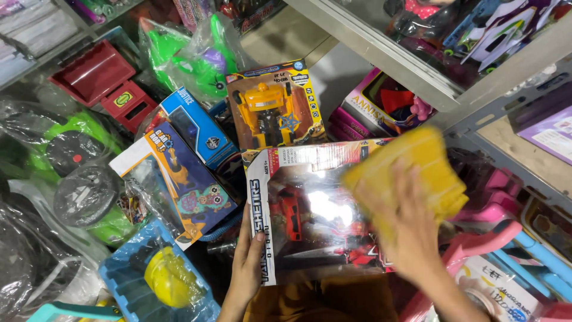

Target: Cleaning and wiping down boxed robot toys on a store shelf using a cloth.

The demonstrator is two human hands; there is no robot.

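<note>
A boxed red toy car [316, 220] with a clear, shiny window lies in front of me, low in the middle. My left hand [245, 268] grips its white left edge, thumb on the front. My right hand [411, 229] presses a folded yellow cloth [411, 173] against the box's upper right corner; hand and cloth are blurred by motion.
A boxed yellow robot toy [275, 107] and two blue toy boxes [190, 128] lie behind. Bagged green toys [190, 59], red plastic pieces [107, 80], and a blue toy with yellow part [158, 280] crowd the left. A grey shelf frame [417, 68] and pink toys [488, 238] stand right.
</note>
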